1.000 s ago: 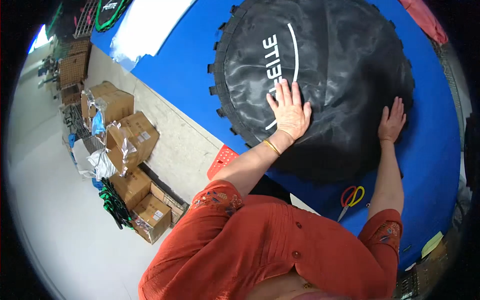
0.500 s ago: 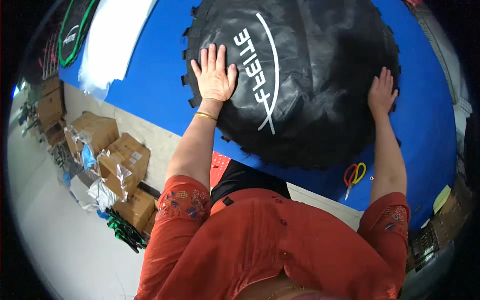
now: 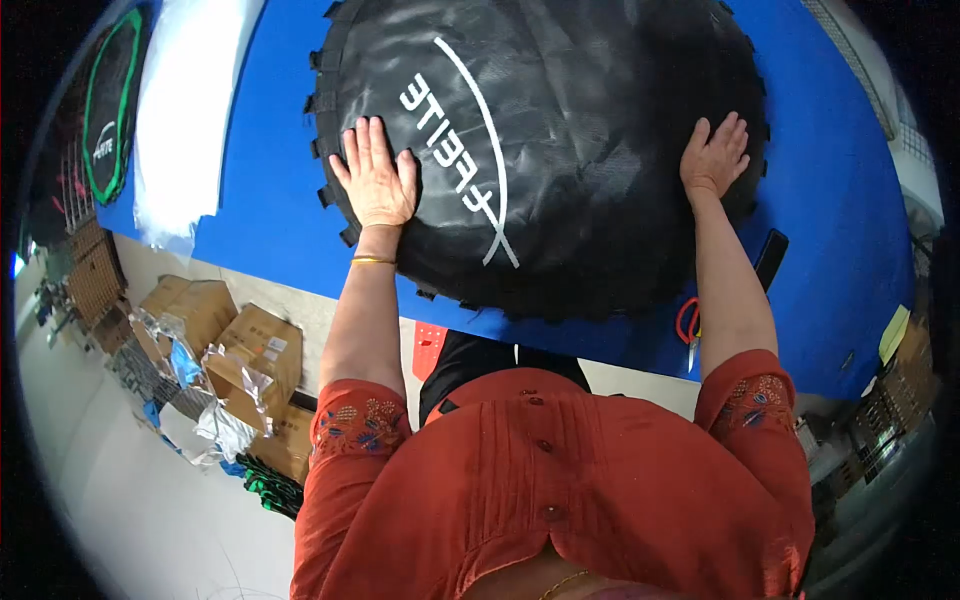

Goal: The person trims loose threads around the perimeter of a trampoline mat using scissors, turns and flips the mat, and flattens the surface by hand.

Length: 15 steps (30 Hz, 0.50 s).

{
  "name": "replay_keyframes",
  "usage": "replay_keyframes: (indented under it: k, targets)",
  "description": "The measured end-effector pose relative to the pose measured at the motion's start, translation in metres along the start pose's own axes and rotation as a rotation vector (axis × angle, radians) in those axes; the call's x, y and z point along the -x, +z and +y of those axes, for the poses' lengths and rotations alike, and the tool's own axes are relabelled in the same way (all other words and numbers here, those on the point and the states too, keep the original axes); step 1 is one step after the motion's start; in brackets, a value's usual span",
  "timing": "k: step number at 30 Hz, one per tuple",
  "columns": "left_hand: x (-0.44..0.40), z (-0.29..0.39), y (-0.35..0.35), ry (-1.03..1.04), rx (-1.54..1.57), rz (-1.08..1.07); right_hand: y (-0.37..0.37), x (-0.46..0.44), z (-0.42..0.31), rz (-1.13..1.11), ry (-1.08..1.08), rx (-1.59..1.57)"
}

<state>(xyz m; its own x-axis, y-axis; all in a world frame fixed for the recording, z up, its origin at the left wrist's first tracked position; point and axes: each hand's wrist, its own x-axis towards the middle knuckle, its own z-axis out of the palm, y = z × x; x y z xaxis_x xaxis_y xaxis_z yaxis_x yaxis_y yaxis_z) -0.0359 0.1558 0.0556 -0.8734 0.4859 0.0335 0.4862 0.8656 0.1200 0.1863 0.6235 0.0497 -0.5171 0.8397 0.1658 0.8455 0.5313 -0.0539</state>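
A large round black mat [image 3: 600, 170] with white lettering and strap tabs along its edge lies on a blue-topped table [image 3: 270, 210]. My left hand [image 3: 377, 180] rests flat on its left part, beside the lettering, fingers slightly spread. Near the right edge of the mat, my right hand [image 3: 714, 158] is also laid flat with its fingers stretched out. Neither hand grips anything. Below the mat, scissors [image 3: 687, 322] with red and yellow handles lie partly hidden by my right forearm. A dark phone-like object [image 3: 770, 258] sits to the right of that forearm.
White plastic sheeting [image 3: 190, 120] covers part of the table's left side. Beyond it is a green-edged black piece [image 3: 112, 110]. Open cardboard boxes [image 3: 262, 350] with plastic wrapping stand on the floor at the left. A yellow slip [image 3: 895, 334] is at the right edge.
The view has shifted. The mat and both hands appear further left, and the mat sits further left relative to the scissors. The dark phone-like object now shows beside my right forearm. Both hands stay flat.
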Motion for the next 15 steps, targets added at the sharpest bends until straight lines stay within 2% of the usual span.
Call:
replay_keyframes:
  k: [15]
  targets:
    - [0.0,-0.0006,0.0036,-0.001,0.035,0.038,-0.0001,-0.0099,0.008,0.024,-0.079,-0.023]
